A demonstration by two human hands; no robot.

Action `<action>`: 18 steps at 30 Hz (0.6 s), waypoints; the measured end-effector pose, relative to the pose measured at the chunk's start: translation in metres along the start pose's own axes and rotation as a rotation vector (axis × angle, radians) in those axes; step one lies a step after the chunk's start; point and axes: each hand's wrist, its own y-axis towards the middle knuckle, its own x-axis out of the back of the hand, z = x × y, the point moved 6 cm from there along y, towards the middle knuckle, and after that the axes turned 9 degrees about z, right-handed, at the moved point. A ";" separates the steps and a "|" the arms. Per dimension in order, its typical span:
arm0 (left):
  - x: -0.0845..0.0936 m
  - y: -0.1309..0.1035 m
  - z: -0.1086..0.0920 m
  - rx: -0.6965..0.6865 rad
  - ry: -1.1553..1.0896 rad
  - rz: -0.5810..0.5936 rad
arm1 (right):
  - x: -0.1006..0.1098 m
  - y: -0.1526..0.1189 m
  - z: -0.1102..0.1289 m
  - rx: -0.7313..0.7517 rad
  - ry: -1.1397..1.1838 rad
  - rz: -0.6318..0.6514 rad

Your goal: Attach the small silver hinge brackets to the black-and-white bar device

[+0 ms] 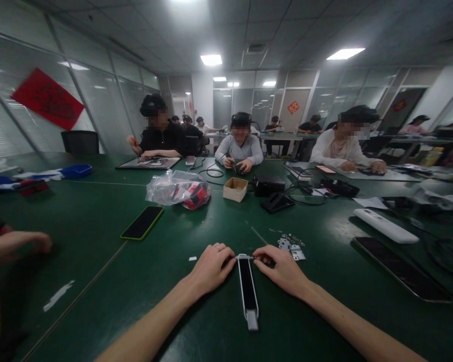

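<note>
Nearest me on the dark green tabletop (204,332) lies a slim, white-rimmed piece with a long black face (248,284), its pale grey tab (252,320) pointing my way. At its far end, my left hand (214,267) curls in from one side and my right hand (281,268) from the other, fingertips drawn nearly together; whether either truly pinches anything, I can't tell. I judge this step to be fine handling of that far end, and the next move calls for small, matched fingertip pressure. Just beyond my right hand sit small silvery metal plates (296,252).
</note>
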 end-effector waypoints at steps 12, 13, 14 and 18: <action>-0.004 0.003 0.001 -0.008 0.004 -0.002 | -0.005 0.003 0.002 0.059 -0.012 0.032; -0.004 0.003 0.001 -0.006 0.005 -0.001 | -0.005 0.003 0.002 0.065 -0.012 0.031; -0.003 0.003 0.000 -0.006 0.008 -0.002 | -0.005 0.003 0.002 0.072 -0.015 0.031; -0.003 0.004 -0.001 0.000 0.017 0.007 | -0.006 0.003 0.003 0.095 -0.039 0.027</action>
